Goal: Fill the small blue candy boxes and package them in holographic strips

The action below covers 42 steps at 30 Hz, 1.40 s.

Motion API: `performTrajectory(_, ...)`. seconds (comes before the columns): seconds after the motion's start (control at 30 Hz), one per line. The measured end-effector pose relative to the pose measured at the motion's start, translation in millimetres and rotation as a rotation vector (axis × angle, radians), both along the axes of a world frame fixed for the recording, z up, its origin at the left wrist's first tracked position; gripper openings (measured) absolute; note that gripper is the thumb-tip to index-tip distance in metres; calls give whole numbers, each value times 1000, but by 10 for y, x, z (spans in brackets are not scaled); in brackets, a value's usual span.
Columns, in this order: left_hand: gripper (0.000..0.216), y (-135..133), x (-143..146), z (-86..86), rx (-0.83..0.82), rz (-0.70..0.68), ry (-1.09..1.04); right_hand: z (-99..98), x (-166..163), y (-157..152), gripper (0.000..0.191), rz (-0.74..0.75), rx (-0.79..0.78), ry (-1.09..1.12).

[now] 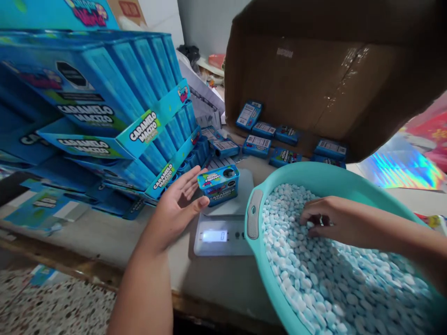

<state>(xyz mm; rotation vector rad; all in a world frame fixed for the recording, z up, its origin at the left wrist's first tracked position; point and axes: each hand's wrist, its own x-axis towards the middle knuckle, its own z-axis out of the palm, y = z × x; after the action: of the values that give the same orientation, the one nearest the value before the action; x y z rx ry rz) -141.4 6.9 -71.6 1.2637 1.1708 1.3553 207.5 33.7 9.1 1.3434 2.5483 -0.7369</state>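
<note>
A small blue candy box (220, 188) printed "Caramelo Macizo" stands on the plate of a white kitchen scale (225, 239), whose display is lit. A dark round opening shows in the box's top. My left hand (183, 197) is beside the box's left side, fingers spread, the thumb close to its lower corner; whether it touches I cannot tell. In the turquoise basin (260, 251) lie a great many pale blue and white round candies (296, 274). Down among them is my right hand (321, 218), its fingers curled together around a few; how many is hidden.
Stacked display trays of blue boxes (139, 135) rise at the left. Behind the scale a large cardboard carton (307, 88) lies on its side, with several blue boxes (256, 145) at its mouth. Shiny holographic sheet (401, 163) lies at right. The table's front edge (87, 270) runs below.
</note>
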Motion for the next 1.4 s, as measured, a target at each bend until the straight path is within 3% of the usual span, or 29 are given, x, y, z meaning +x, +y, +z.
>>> performTrajectory(0.27,91,37,-6,-50,-21,12,-47,47,-3,47,7,-54,4,-17)
performTrajectory(0.67,84,68,13,-94,-5,-1,-23,65,24,56,11,2,58,20)
performTrajectory(0.8,63,93,56,-167,4,24,136,84,-2,54,11,-55,98,34)
performTrajectory(0.87,51,63,105,-142,68,156,295,83,-48,47,17,-167,109,167)
performTrajectory(0.93,45,-9,185,-15,243,326,469,91,-116,35,30,-332,4,459)
performTrajectory(1.0,46,-106,297,210,494,377,654,114,-192,17,44,-467,-248,803)
performTrajectory(1.07,50,-198,433,472,713,226,806,145,-257,-9,52,-523,-510,1041)
performTrajectory(1.17,42,-278,635,753,785,-51,890,171,-300,-54,57,-559,-732,1141)
performTrajectory(1.23,41,-291,721,793,770,-96,944,158,-287,-70,57,-599,-811,1145)
performTrajectory(1.3,43,-288,748,721,791,-58,1015,130,-252,-68,59,-624,-851,1114)
performTrajectory(1.37,45,-276,725,579,825,6,1035,115,-209,-63,61,-611,-745,1008)
performTrajectory(1.4,45,-265,703,495,819,52,1014,118,-189,-66,62,-577,-613,920)
